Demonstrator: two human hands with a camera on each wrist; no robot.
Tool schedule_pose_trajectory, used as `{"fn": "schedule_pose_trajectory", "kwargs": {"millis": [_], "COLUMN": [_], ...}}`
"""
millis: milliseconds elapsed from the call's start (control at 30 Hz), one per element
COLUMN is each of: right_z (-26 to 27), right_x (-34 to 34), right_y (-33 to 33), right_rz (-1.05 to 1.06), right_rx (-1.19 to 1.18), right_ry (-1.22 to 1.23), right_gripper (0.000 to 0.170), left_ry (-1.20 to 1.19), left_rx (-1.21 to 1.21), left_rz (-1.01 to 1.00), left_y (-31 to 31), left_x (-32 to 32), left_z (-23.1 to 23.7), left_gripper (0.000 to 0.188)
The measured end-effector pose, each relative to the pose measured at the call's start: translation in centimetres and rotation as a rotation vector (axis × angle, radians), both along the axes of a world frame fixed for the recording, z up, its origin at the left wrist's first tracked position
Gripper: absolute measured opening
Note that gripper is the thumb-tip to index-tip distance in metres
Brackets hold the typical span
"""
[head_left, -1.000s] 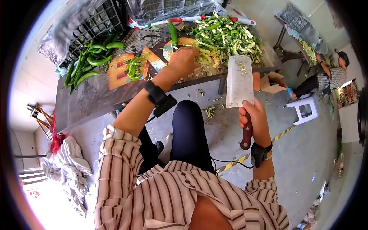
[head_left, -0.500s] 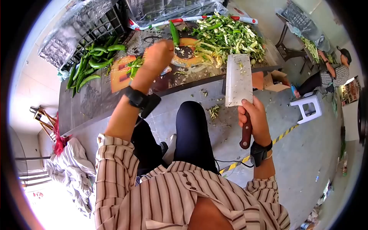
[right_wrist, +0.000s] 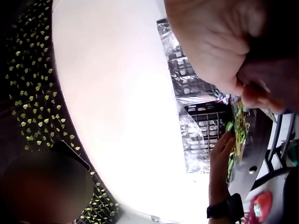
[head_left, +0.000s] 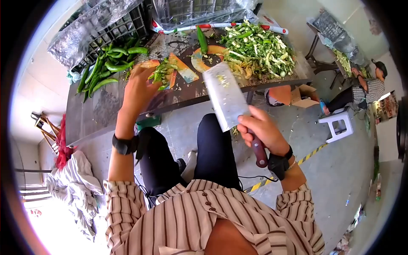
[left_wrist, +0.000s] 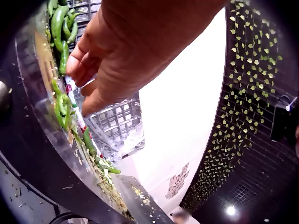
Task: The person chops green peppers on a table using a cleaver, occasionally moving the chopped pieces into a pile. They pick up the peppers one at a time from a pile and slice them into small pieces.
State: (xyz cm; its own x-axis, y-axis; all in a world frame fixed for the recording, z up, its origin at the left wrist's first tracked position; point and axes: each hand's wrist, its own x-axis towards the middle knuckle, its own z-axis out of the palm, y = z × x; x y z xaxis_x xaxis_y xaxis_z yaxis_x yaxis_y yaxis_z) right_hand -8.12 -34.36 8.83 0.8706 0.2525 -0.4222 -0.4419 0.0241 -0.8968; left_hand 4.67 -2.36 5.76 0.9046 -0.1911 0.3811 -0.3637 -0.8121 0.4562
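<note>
In the head view, a grey floor (head_left: 306, 140) is covering the ground at three o'clock, and a yellow-and-black striped tape (head_left: 312, 154) is running across it toward four. A long dark table (head_left: 91, 119) is spanning ten to one o'clock. A second table (head_left: 313, 46) is standing at two. A white stool (head_left: 327, 129) is standing at three o'clock. At nine, a wooden stand (head_left: 52, 126) is standing near a white wall (head_left: 32, 80). Strong light (head_left: 59, 225) is glaring at eight, obscuring detail.

In the left wrist view, leafy vines (left_wrist: 255, 61) are hanging at two o'clock; a round lamp (left_wrist: 231, 210) is glowing at five.
</note>
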Motion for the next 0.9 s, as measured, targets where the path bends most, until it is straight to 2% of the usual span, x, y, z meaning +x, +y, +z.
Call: {"fn": "schedule_pose_trajectory", "kwargs": {"millis": [100,167,267,333,367,433,567,633,667,733,800,900], "right_z": [-0.8,-1.2,-0.9,-1.3,-1.4,-1.0,0.3,0.5,0.6,0.7,0.7,0.9], "right_x": [1.2,2.5,4.3,5.5,5.9,6.0,4.8,4.0,3.5,2.5,1.5,0.2], "right_y": [1.0,1.3,1.6,0.6,0.0,-1.3,-3.0,-3.6,-3.9,-4.5,-4.8,-5.4], "right_rz": [0.069,0.185,0.142,0.127,0.092,0.028,-0.018,-0.057,-0.052,-0.121,-0.155,-0.225], "right_rx": [0.009,-0.013,-0.001,0.005,-0.007,-0.017,-0.065,-0.069,-0.069,-0.012,0.019,-0.001], "right_ry": [0.027,0.034,-0.001,-0.021,-0.031,-0.038,-0.004,-0.013,-0.011,-0.074,-0.081,-0.083], "right_gripper": [0.017,0.016,0.016,0.015,0.015,0.015,0.014,0.014,0.014,0.013,0.013,0.013], "left_ry": [0.069,0.113,0.204,0.287,0.283,0.201,0.053,-0.103,-0.101,-0.038,-0.021,0.117], "left_rx": [-0.102,-0.104,-0.091,-0.388,-0.389,-0.099,-0.088,-0.049,-0.049,-0.106,-0.041,0.010], "left_rz": [-0.033,-0.051,-0.040,-0.122,-0.118,-0.065,-0.002,-0.089,-0.084,-0.278,-0.357,-0.341], "left_y": [1.2,1.9,1.9,2.2,2.4,2.4,0.4,-1.1,-2.2,-5.4,-8.6,-13.4], "left_x": [-1.1,-1.1,-1.4,-1.1,-1.0,-1.1,-0.7,1.0,1.7,3.2,5.5,7.6], "left_z": [-0.9,-1.2,-1.1,-2.1,-2.1,-1.7,-0.9,-0.6,-0.3,0.4,0.0,0.0], "left_gripper": [0.068,0.070,0.074,0.073,0.073,0.066,0.056,0.041,0.041,0.034,0.029,0.030]}}
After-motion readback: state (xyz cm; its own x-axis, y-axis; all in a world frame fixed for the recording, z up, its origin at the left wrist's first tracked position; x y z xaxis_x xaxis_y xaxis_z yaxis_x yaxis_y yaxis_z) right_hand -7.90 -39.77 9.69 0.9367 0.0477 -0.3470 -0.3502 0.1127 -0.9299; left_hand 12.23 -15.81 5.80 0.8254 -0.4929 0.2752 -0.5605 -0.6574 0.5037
